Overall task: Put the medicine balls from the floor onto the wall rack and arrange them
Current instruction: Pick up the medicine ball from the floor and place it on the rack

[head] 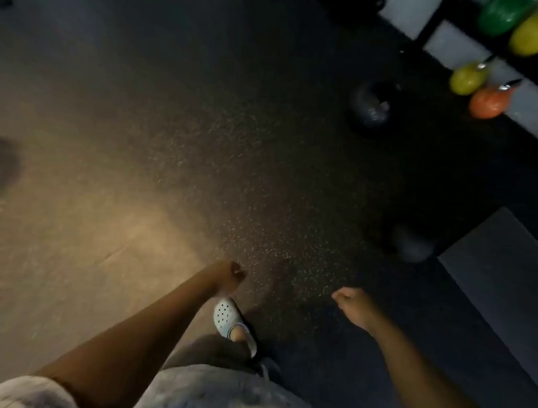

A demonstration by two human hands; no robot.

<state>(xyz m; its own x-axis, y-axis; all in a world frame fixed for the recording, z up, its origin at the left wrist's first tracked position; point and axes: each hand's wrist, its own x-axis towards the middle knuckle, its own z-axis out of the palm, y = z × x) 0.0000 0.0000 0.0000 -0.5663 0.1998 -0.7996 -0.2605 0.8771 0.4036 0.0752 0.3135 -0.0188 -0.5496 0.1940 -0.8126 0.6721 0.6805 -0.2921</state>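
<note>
Two dark, round medicine balls lie on the floor: one dark ball with pale markings [371, 105] sits near the foot of the black metal wall rack [433, 22], and a second dark ball [412, 245], blurred, lies nearer the person beside the edge of a smooth grey mat [495, 267]. The rack already carries glossy green [500, 13], yellow [537, 33], smaller yellow-green [467, 78] and orange balls [488, 103]. Both hands are empty: the left hand [229, 277] is loosely curled shut, the right hand [353, 302] hangs half open with relaxed fingers. The likeliest trouble is the dimness; dark balls on a dark floor are easy to misjudge, and a foot in the white perforated clog [229, 319] could catch the nearer ball or the mat's edge. A heavy ball lifted one-handed may also slip, or knock its neighbours when set on the rack. The floor is black speckled rubber [263, 171], washed by warm light on the left and falling into shadow toward the pale wall behind the rack.
</note>
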